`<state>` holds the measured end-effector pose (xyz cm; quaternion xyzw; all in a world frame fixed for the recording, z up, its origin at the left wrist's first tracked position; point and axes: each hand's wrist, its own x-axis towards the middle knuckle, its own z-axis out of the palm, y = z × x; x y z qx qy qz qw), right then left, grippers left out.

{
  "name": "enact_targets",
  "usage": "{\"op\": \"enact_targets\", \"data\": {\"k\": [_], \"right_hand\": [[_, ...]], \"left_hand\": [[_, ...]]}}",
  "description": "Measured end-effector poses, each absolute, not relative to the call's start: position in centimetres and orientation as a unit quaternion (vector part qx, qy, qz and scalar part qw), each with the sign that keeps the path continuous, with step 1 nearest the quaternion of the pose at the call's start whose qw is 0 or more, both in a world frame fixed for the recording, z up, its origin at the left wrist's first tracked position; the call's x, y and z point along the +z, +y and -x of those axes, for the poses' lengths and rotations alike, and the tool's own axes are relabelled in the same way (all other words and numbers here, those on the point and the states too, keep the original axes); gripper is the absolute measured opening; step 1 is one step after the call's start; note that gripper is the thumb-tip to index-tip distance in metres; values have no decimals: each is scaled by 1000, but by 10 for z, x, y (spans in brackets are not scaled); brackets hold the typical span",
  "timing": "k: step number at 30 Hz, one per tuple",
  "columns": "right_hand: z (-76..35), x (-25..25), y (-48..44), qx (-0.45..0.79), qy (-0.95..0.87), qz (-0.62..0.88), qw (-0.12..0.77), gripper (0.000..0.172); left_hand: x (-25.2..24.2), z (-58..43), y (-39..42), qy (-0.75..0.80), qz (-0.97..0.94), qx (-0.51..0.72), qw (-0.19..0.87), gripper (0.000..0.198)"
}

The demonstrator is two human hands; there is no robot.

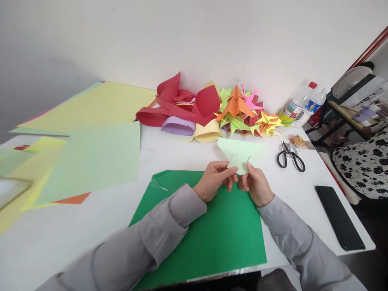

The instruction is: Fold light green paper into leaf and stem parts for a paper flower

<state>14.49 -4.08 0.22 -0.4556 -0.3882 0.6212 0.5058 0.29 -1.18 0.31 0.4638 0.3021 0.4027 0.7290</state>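
Note:
A pale green folded paper [239, 155] is held up above the table between my two hands, its wide edge facing away from me. My left hand [216, 178] pinches its lower left part, thumb on top. On the lower right, my right hand [256, 184] grips it with the thumb on the near face. Below both hands lies a dark green sheet [206, 234] with a torn, wrinkled corner at its upper left. The fingers under the paper are partly hidden.
Red paper loops [182, 105] and folded paper stars [242, 109] pile against the wall. Bottles [300, 105], black-handled scissors [290, 155] and a black phone-like slab [339, 218] stand or lie at right. Large coloured sheets [93, 157] cover the left. A person's patterned clothing [363, 165] shows far right.

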Motion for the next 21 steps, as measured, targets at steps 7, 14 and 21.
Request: {"op": "enact_targets", "data": {"k": [7, 14, 21], "right_hand": [[-145, -5, -42, 570, -432, 497, 491, 47], [-147, 2, -43, 542, -436, 502, 514, 41], [-147, -1, -41, 545, -432, 492, 524, 44]], "left_hand": [[5, -4, -12, 308, -463, 420, 717, 37], [8, -4, -11, 326, -410, 424, 739, 38], [7, -4, -9, 333, -363, 442, 749, 37]]}}
